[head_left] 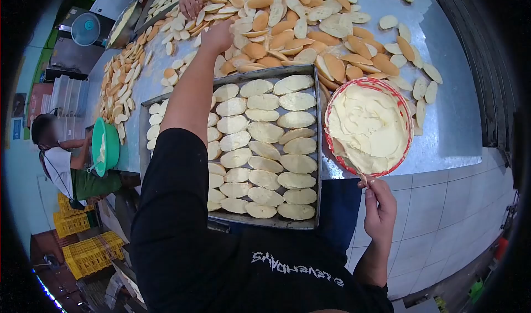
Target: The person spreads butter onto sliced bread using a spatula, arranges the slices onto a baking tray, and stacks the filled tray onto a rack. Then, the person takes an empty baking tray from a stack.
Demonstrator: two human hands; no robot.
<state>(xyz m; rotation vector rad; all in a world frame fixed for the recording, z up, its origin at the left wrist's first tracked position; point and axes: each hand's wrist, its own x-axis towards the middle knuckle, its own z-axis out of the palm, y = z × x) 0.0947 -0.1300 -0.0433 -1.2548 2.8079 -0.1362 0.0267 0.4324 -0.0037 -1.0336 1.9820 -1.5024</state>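
Note:
My left hand [218, 37] reaches across to a heap of oval bread slices [269, 1] on the metal table. It touches the slices there; its fingers are mostly hidden, so their grip cannot be made out. My right hand [380, 207] is closed around a thin utensil handle [363, 178] at the near rim of a red-edged tub [411, 126]. Pale yellow cream [369, 126] fills that tub, and the utensil's other end is not clearly visible. Under my left forearm lies a metal baking tray [319, 158] with rows of oval slices [265, 132], pale side up.
Another person's hand [190, 3] rests by the slices beyond mine, near a second tray [166, 0]. At left, a person [58, 152] is beside a green basin [112, 147]. More slices [118, 83] lie on the metal table [451, 130]. Yellow crates [94, 253] stand lower left.

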